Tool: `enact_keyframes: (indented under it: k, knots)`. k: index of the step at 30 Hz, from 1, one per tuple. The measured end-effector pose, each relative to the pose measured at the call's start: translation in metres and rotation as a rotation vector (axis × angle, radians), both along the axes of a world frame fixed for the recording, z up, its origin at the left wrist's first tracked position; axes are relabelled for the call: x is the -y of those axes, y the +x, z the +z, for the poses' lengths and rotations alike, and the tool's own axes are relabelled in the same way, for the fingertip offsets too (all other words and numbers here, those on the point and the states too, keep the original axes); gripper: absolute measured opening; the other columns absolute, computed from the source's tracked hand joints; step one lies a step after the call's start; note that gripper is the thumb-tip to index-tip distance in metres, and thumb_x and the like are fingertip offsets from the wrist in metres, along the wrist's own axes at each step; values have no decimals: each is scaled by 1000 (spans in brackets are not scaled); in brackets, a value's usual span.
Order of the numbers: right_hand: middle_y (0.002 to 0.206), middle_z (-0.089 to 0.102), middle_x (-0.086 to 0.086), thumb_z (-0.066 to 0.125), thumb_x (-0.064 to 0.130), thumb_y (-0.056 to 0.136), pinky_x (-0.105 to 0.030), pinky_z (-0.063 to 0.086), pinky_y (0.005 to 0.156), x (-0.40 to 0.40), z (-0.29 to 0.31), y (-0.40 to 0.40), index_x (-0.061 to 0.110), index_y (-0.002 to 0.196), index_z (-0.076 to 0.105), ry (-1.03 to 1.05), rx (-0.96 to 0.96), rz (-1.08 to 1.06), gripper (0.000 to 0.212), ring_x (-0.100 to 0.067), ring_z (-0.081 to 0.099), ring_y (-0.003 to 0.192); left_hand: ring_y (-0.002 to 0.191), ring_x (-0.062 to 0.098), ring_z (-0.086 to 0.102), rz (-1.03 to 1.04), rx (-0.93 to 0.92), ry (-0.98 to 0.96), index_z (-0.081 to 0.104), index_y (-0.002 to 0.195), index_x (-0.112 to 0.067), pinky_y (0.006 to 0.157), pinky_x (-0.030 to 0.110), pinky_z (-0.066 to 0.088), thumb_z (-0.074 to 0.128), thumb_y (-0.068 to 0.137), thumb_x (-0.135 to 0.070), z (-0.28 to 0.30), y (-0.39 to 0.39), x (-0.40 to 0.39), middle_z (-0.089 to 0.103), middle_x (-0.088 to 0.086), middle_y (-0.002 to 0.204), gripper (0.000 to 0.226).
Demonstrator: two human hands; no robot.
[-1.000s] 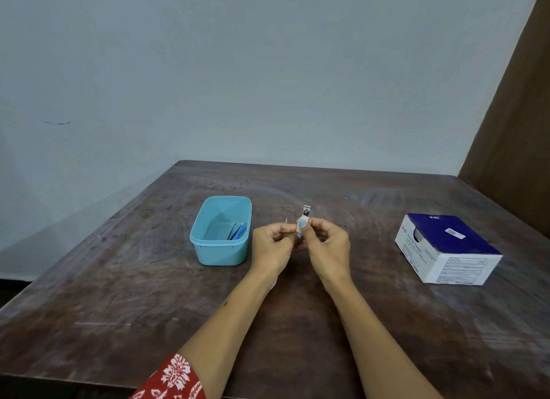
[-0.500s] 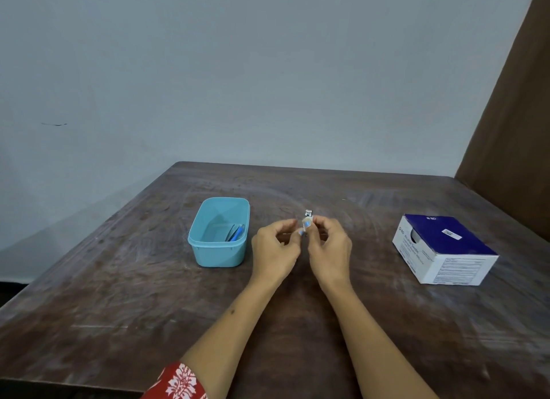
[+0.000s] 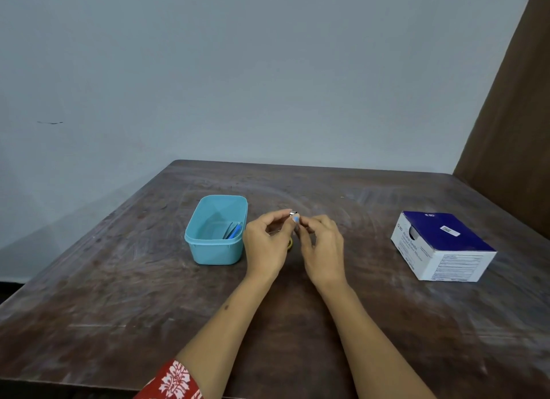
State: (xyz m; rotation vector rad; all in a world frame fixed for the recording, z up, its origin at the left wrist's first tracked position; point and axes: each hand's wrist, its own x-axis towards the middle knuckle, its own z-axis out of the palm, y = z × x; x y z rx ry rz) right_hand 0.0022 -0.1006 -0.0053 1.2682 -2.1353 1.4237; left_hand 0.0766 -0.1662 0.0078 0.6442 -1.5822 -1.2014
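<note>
Dark brown wooden table (image 3: 297,324): flat top, scuffed w/ pale whitish streaks all over, far edge twd the wall. Turquoise rectangular plastic tub (image 3: 214,251), no lid, stands approx. 10 o'clock from table centre. White-and-navy cardboard box (image 3: 440,250) sits at 3 o'clock, nr the right edge, well apart from the tub. Small yellowish bit (image 3: 290,244) lies abt centre, mostly hidden; can't tell what it is.

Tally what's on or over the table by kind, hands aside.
Teal tub: 1
Blue-and-white carton: 1
Small white-and-blue piece, pinched by left hand and right hand: 1
Flat blue packets in the tub: at least 2, overlapping
Yellowish bit under the left hand, mostly hidden: 1
Total: at least 6
</note>
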Motion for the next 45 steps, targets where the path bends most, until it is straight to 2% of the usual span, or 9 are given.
enact_keyframes:
  k: [3, 7, 15, 19, 23, 29, 34, 38, 45]
  knots:
    - [91, 66, -4, 61, 9, 87, -31, 47, 79, 1, 0, 0, 13, 104, 68, -27, 59, -4, 19, -19, 58, 85, 75, 1, 67, -11, -20, 9, 73, 95, -13, 68, 14, 53, 72, 78, -10, 1, -1, 0, 71, -8, 81, 17]
    - [89, 69, 2, 64, 11, 85, -22, 48, 76, 0, 3, 3, 16, 99, 66, -113, 125, -4, 15, -8, 60, 81, 77, 3, 68, 9, -26, -21, 73, 96, -10, 70, 15, 54, 72, 79, -12, 1, -2, -1, 72, -2, 84, 18]
    - [96, 67, -3, 60, 7, 87, -38, 45, 85, 0, 2, 3, 10, 99, 67, 28, 42, -3, 14, -20, 57, 92, 67, -11, 63, 61, -36, -117, 72, 95, -4, 62, 4, 47, 71, 79, -7, 4, -1, -2, 70, 1, 83, 17]
    - [93, 65, -2, 61, 7, 87, -41, 45, 82, -1, 5, 6, 11, 98, 66, -46, 30, -5, 13, -21, 56, 88, 71, -12, 62, 64, -5, -160, 72, 97, -4, 67, 5, 48, 71, 80, -8, 4, -1, -2, 71, 3, 88, 18]
    - [97, 65, -4, 58, 10, 89, -42, 45, 87, 0, 2, 4, 11, 98, 64, 89, 51, -11, 11, -22, 56, 94, 71, -12, 62, 68, -10, -163, 72, 96, -4, 65, 3, 47, 71, 80, -7, 3, 0, -1, 70, 4, 87, 17]
    - [94, 66, -2, 61, 13, 88, -37, 46, 83, -1, 4, 7, 13, 97, 66, -4, 49, -7, 10, -18, 56, 89, 72, -12, 62, 73, 0, -160, 72, 98, -4, 67, 4, 47, 71, 80, -9, 3, 0, 0, 70, 2, 87, 18]
    - [95, 65, -4, 60, 13, 88, -35, 45, 84, 0, 2, 5, 11, 96, 65, 107, 67, -24, 9, -21, 57, 93, 71, -13, 62, 70, 10, -168, 72, 97, -3, 65, 3, 46, 72, 79, -8, 2, 1, -1, 70, 1, 85, 18]
    - [94, 65, -1, 63, 15, 87, -31, 45, 81, -2, 5, 7, 13, 97, 65, 5, 63, -12, 10, -17, 55, 90, 70, -9, 62, 73, 25, -169, 72, 98, -5, 67, 5, 48, 72, 80, -11, 2, 1, 0, 70, 1, 86, 19]
    - [95, 65, -2, 61, 16, 88, -30, 44, 82, 0, 1, 4, 13, 96, 65, 137, 78, -36, 9, -18, 56, 93, 71, -14, 61, 70, 18, -175, 72, 97, -5, 65, 3, 46, 72, 80, -10, 1, 1, 1, 69, -1, 84, 18]
